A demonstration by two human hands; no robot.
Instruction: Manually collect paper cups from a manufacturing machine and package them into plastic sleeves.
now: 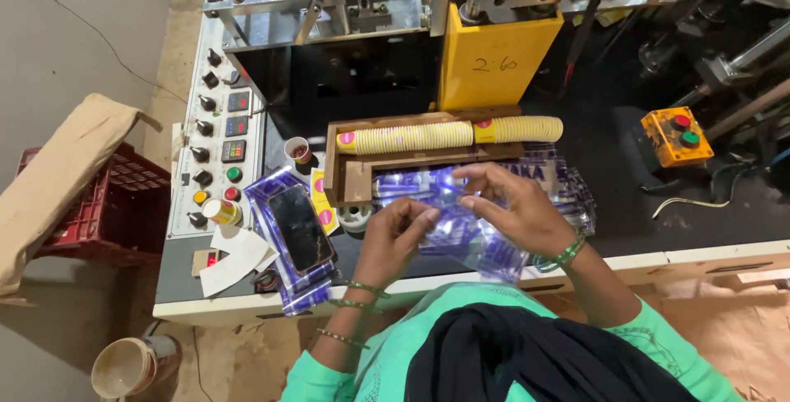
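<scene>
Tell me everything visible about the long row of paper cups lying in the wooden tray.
The row of nested paper cups lies on its side in a wooden tray, in front of a yellow machine guard. The cups look pale yellow with pink marks. Its right end overhangs the tray. No hand touches it.

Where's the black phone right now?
In the head view, the black phone lies left of the left hand, on a stack of clear printed plastic bags, just below the small paper cup beside the control panel.

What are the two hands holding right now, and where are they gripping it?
Both hands hold one clear plastic bag with blue print. The left hand pinches its near left edge; the right hand's fingertips pinch its upper edge.
</scene>
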